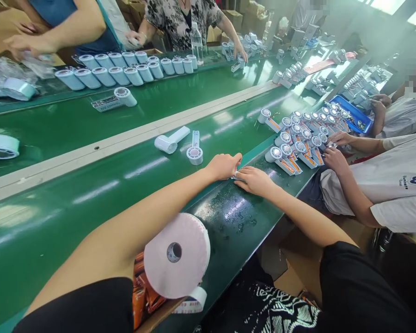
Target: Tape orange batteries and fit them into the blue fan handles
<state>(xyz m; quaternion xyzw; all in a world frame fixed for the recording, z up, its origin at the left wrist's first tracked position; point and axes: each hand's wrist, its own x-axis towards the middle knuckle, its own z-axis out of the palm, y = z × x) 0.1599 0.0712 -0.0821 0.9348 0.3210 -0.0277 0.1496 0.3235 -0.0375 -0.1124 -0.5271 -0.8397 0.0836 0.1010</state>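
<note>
Both arms reach forward to the near edge of the green belt. My left hand (225, 166) is closed, its fingers bent and pressed together. My right hand (253, 179) meets it from the right, fingers pinched. Between the fingertips a small pale piece (234, 175) shows, mostly hidden, so its kind is unclear. Beyond my left hand lie a light blue handheld fan body (166, 144) on its side and a second fan (194, 155) with its round grille up. To the right of my hands are several open fan bodies (286, 150) with orange strips in their handles.
A large pinkish tape roll (180, 259) stands near my left forearm, on a box of orange-wrapped pieces (138, 296). Rows of fans (118, 74) line the far side. A blue tray (353, 113) and a co-worker's hands (336, 150) are at the right.
</note>
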